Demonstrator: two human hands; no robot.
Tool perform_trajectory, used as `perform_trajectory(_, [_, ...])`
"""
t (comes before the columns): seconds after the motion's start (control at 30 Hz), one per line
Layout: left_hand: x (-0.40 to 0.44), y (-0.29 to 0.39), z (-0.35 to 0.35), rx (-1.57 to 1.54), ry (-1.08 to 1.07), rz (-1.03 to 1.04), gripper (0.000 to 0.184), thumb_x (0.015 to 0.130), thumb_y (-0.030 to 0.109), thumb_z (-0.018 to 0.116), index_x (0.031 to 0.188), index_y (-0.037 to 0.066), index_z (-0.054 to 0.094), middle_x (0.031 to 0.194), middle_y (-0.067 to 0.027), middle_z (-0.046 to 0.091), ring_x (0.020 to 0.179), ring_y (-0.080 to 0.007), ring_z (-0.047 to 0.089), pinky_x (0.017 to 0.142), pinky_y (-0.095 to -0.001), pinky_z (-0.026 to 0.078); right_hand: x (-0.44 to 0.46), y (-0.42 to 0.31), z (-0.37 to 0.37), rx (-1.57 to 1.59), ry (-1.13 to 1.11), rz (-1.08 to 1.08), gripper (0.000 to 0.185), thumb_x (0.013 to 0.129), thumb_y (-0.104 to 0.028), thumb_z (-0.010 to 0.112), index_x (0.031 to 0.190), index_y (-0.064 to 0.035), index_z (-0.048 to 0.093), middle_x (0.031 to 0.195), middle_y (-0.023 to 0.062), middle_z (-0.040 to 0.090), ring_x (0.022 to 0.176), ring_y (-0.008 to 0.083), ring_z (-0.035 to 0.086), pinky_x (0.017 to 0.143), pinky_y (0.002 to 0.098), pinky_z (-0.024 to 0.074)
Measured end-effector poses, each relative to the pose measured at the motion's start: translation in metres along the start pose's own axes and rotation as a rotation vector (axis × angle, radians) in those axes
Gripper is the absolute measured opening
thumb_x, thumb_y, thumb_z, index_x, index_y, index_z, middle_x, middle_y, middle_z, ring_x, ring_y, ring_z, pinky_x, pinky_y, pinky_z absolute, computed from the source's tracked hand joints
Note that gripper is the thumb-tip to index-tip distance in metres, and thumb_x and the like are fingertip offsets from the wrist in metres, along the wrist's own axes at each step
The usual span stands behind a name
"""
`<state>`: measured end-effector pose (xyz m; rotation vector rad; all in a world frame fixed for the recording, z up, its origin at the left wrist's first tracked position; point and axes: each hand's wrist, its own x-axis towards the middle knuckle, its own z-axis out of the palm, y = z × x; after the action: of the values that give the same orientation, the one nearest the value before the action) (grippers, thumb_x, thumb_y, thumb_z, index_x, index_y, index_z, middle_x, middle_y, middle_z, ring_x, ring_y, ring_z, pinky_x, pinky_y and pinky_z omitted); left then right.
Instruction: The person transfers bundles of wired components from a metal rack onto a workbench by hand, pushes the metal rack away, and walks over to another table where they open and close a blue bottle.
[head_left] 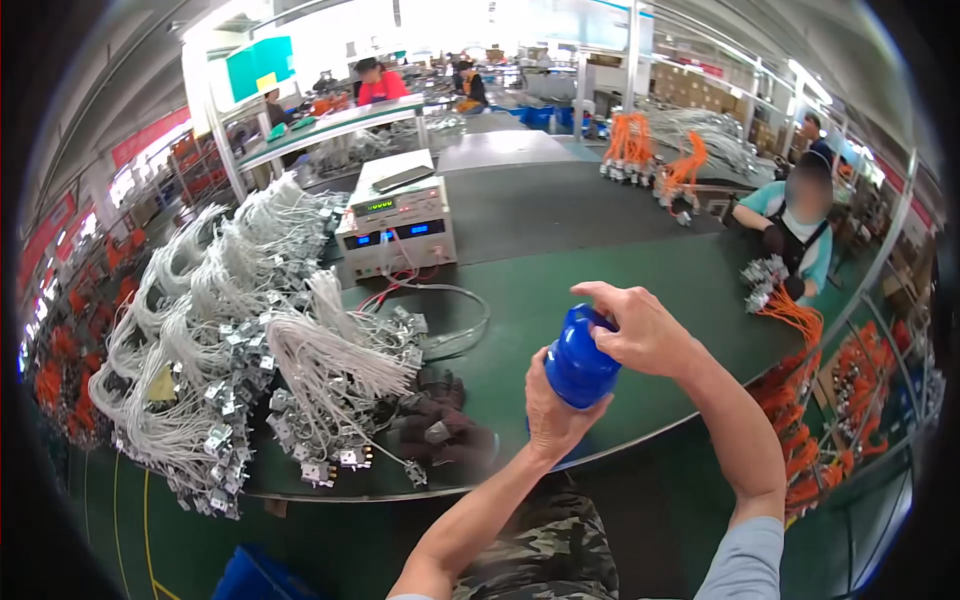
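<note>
A blue bottle (582,368) is between my two hands, above the front edge of the green table (640,270). My left hand (560,415) is wrapped round its lower body. At its top, my right hand (640,325) has its thumb and fingers bent about the upper part, the index finger stretched past it. Dark gloves (440,425) lie on the table to the left of the bottle. Beside them is a large pile of white cables (200,290) with metal connectors.
Stacked electronic instruments (397,235) with lit displays and leads stand behind the gloves. At right, a person (800,215) in dark gloves holds orange cables (795,315). More orange cables (630,140) lie at the far right. A blue bin (260,575) is on the floor.
</note>
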<state>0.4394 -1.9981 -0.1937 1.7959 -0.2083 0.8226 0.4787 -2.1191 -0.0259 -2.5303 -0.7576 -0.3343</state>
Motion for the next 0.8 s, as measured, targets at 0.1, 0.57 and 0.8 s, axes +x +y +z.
perform_trajectory(0.1, [0.001,0.0,0.0,-0.042,-0.057,-0.006,0.097,0.057,0.021,0.09,0.133,0.005,0.031,0.114,-0.0166,0.053,0.102,-0.0305,0.058,0.088,-0.0395,0.048,-0.002,0.003,-0.015,0.466,-0.22,-0.051,0.044,0.072,0.002,0.057,0.116,0.0025,0.059,0.087,0.0202,0.068,0.08,0.0256,0.066,0.078,0.0352,0.0514])
perform_trajectory(0.57, [0.0,-0.002,0.0,-0.165,-0.183,-0.03,0.104,0.058,0.013,0.089,0.139,0.007,0.024,0.12,-0.0162,0.053,0.106,-0.0261,0.058,0.093,-0.0358,0.048,-0.027,0.017,-0.065,0.426,-0.127,-0.184,0.026,0.067,0.011,0.051,0.088,0.0002,0.061,0.081,0.0098,0.063,0.077,0.0191,0.061,0.074,0.0312,0.049])
perform_trajectory(0.8, [-0.003,-0.003,-0.026,-0.197,-0.053,-0.052,0.098,0.056,0.013,0.091,0.134,0.005,0.033,0.12,-0.0147,0.054,0.107,-0.0238,0.058,0.094,-0.0353,0.047,-0.089,0.098,-0.038,0.682,0.249,0.263,0.016,0.067,0.01,0.049,0.073,-0.0049,0.051,0.077,0.0025,0.059,0.072,0.0079,0.052,0.068,0.0236,0.044])
